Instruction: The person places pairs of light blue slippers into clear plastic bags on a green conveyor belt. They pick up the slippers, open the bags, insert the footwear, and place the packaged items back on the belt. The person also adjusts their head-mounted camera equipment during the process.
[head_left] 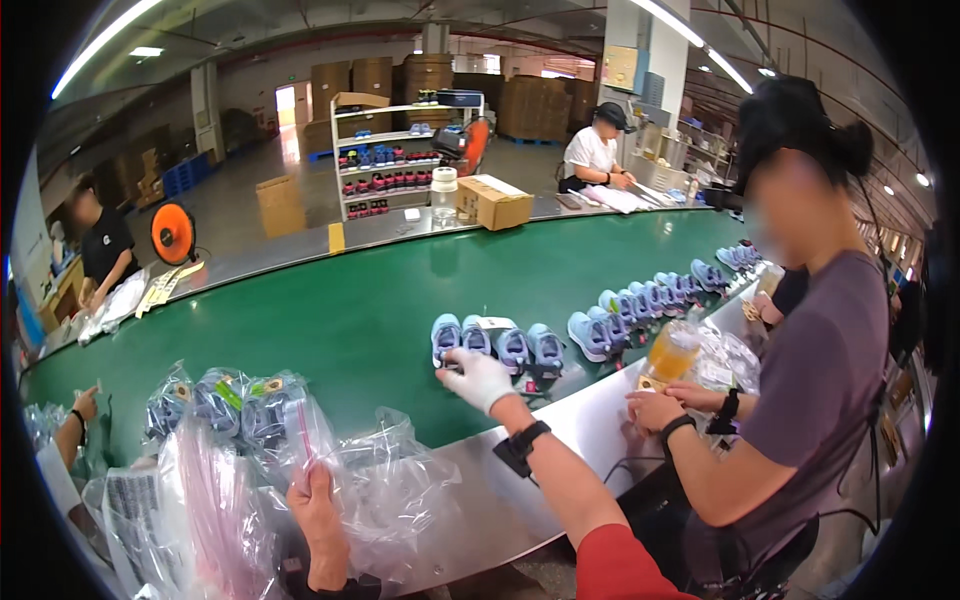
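Observation:
My right hand (pixel 476 379), in a white glove, reaches onto the green conveyor belt (pixel 330 320) and rests against the heel of the leftmost small blue shoes (pixel 447 338). Whether it grips a shoe I cannot tell. More blue shoes (pixel 530 348) stand side by side just right of it. My left hand (pixel 314 508) is low at the front, closed on a bundle of clear plastic bags (pixel 385 490) that lies over the belt's metal edge.
A co-worker in a purple-grey shirt (pixel 820 380) stands close on my right, hands by a bottle of orange liquid (pixel 672 352). Blue shoes (pixel 640 300) line the belt rightward. Bagged shoes (pixel 225 400) lie at left. Beyond are a cardboard box (pixel 497 201) and a shoe rack (pixel 395 165).

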